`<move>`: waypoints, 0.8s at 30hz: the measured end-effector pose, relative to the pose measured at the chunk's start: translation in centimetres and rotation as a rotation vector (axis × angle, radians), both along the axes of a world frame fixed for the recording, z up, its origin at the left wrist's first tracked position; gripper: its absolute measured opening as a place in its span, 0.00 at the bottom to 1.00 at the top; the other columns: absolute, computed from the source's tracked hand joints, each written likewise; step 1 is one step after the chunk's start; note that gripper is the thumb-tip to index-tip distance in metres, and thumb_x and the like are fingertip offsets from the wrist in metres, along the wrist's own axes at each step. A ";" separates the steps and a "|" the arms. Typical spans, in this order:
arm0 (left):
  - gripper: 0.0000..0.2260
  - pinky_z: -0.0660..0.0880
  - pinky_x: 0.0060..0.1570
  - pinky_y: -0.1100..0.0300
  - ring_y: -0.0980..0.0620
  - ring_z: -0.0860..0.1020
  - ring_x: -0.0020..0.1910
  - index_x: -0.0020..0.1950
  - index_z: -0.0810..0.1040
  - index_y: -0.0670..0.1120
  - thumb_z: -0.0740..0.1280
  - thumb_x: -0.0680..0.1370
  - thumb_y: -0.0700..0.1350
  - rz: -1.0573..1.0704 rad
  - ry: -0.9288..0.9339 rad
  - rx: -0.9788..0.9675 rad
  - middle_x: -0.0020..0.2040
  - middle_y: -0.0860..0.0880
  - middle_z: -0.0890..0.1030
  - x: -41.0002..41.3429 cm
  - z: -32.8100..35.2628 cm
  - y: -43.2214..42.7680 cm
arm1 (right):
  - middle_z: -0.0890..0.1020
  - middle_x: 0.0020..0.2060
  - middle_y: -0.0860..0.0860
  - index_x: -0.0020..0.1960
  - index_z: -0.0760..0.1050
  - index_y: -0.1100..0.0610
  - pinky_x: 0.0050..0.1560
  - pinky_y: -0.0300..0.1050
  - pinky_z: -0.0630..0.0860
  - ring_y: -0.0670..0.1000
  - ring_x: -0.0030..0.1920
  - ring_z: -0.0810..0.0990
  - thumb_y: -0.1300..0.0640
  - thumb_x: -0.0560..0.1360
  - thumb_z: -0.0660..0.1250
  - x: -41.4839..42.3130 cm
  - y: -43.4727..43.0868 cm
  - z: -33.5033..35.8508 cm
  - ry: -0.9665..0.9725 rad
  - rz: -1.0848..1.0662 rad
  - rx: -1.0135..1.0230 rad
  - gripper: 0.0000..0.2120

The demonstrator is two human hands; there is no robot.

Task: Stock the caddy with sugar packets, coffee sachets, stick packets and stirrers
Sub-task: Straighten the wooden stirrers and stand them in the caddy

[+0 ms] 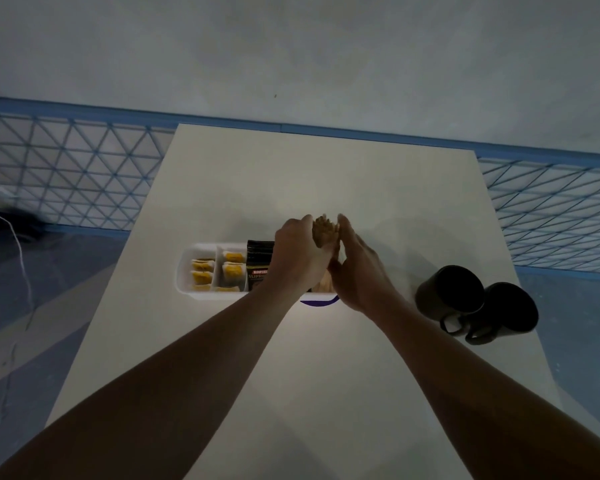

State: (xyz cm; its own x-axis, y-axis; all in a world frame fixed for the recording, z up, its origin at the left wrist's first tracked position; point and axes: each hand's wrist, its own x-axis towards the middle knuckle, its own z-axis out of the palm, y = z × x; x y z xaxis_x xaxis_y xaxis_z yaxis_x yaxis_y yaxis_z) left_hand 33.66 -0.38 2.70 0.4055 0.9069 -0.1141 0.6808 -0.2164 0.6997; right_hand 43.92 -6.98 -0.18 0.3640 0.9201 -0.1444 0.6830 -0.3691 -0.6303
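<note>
A white caddy (184, 271) with compartments sits mid-table. Its two left compartments hold yellow-and-white packets (201, 271). Beside them stand black coffee sachets (258, 261). Over the caddy's right end, my left hand (300, 258) and my right hand (355, 268) enclose a bundle of wooden stirrers (324, 228) from both sides. The stirrers stand upright, their tops showing above my fingers, and their lower ends reach into the right compartment. My hands hide the right end of the caddy.
Two black mugs (451, 292) lie on their sides at the table's right edge (530, 327). A purple curved strip (321, 302) shows just below the caddy. A blue mesh fence (70, 168) runs behind the table.
</note>
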 end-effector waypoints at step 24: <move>0.25 0.78 0.53 0.57 0.45 0.79 0.58 0.70 0.73 0.45 0.70 0.73 0.36 -0.147 0.096 -0.132 0.63 0.44 0.79 0.6 1.5 3.4 | 0.76 0.68 0.57 0.81 0.35 0.47 0.52 0.46 0.74 0.57 0.57 0.80 0.62 0.83 0.59 1.6 0.1 0.3 0.116 0.065 0.030 0.39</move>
State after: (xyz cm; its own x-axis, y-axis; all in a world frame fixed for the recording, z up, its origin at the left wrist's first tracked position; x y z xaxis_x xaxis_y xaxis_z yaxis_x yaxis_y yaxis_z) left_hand 34.26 3.02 4.22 0.5139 0.8133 -0.2728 0.7139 -0.2291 0.6617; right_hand 45.51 -6.88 0.17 0.2856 0.9459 -0.1543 0.6269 -0.3061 -0.7165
